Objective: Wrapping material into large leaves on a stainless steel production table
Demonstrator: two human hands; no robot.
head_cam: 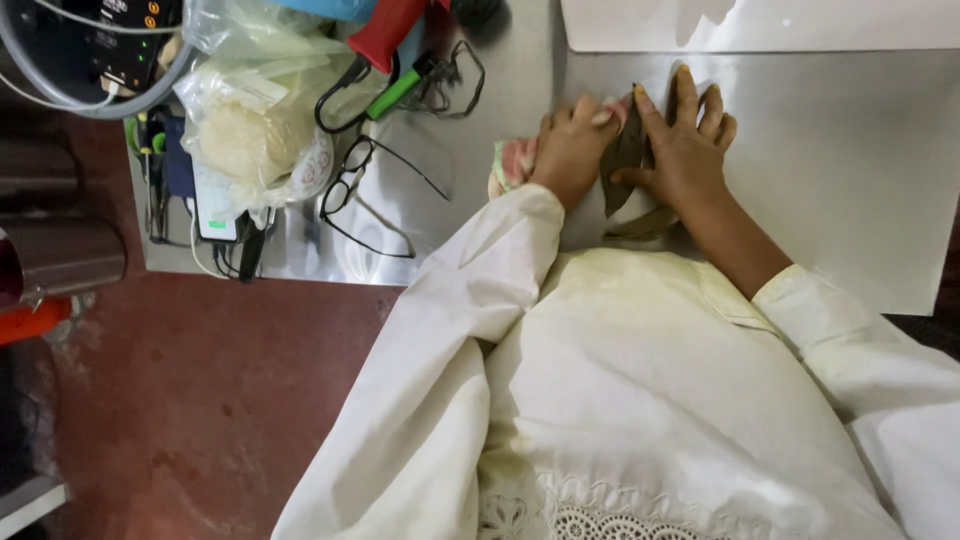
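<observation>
Tearing threatened the dry brown leaf (625,160), pinned flat by the right hand (685,150) while the left hand (570,150), closed on a pink cloth (512,162), rubbed it.

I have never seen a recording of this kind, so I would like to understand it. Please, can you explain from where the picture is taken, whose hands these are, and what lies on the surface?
There is no machine here. One camera sits on a person's head and looks down, so you see their own white sleeves and two bare hands.

The left hand is closed on a pale cloth with pink marks and presses it against a dry brown leaf. The right hand lies flat with spread fingers and holds the leaf down on the shiny metal table.

To the left on the table lie black eyeglasses, a clear plastic bag with something white in it, tools with red and green handles, and cables. A white sheet lies at the far edge. The floor is reddish.
</observation>
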